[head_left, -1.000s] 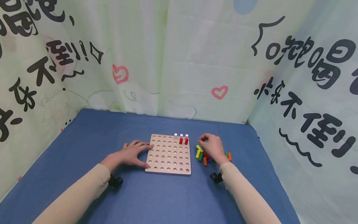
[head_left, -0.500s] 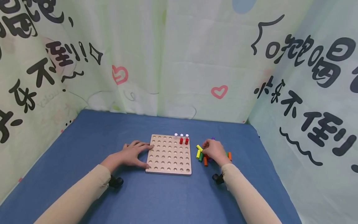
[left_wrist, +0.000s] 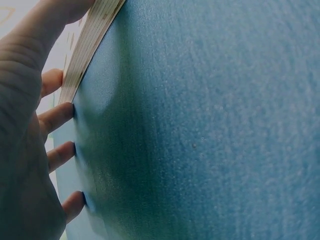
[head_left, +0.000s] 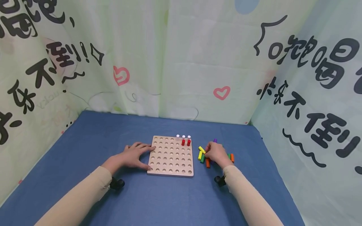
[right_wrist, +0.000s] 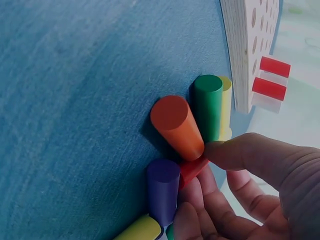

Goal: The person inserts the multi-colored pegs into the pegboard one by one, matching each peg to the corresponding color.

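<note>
A curtained booth: printed cloth walls (head_left: 186, 62), blue tabletop (head_left: 169, 201).

In the head view, soft, even light is filling the scene, the pale cloth walls (head_left: 186, 62) are glowing brightly, and the sleeved forearms (head_left: 79, 194) are casting faint, diffuse shadows on the blue bench (head_left: 164, 201). The wrist views are looking dimmer and cooler (a broad, greenish shadow is lying beside the left hand (left_wrist: 20, 135)), with the cloth walls washing out toward white. In the right one, a pale sheen is brightening the upper area while the orange peg (right_wrist: 177, 127) is showing crisply.
</note>
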`<state>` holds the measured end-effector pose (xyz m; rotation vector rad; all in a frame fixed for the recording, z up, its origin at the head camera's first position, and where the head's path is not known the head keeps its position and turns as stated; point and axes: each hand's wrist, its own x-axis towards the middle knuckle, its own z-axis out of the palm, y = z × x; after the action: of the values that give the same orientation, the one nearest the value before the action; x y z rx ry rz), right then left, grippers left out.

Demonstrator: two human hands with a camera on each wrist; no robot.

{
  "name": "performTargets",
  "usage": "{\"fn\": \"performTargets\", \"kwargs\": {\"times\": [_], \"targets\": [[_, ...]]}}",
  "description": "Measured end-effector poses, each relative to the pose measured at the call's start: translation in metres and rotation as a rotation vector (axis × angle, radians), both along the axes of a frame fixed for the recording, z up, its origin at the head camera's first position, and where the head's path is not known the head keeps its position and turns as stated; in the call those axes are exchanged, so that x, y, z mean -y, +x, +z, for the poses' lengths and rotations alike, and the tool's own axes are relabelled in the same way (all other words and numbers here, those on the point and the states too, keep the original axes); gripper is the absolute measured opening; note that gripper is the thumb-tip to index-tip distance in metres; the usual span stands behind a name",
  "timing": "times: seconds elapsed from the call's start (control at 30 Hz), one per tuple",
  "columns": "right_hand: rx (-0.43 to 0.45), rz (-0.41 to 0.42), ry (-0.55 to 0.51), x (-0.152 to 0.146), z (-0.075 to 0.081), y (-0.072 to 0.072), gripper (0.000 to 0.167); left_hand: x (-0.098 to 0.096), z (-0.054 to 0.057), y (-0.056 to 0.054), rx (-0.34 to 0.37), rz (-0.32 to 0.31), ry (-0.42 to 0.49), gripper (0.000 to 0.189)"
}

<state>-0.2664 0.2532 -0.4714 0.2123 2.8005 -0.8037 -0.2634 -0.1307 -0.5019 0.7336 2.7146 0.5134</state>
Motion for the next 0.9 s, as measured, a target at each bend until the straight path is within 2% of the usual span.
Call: {"fn": "performTargets", "kwargs": {"times": [0.43,0.67,0.9], "targets": [[-0.046,-0.036,-0.009,0.004,0.005,0.000,0.021,0.000,0.001,0.000,0.004,0.004,0.002,0.096],[-0.087,-0.053,0.012,0.009,0.007,-0.002,0.017,0.001,0.001,0.002,0.007,0.003,0.016,0.095],[-0.093,-0.054,-0.042,0.016,0.013,-0.002,0.015,0.001,-0.001,0.000,0.005,0.007,-0.001,0.096]]}}
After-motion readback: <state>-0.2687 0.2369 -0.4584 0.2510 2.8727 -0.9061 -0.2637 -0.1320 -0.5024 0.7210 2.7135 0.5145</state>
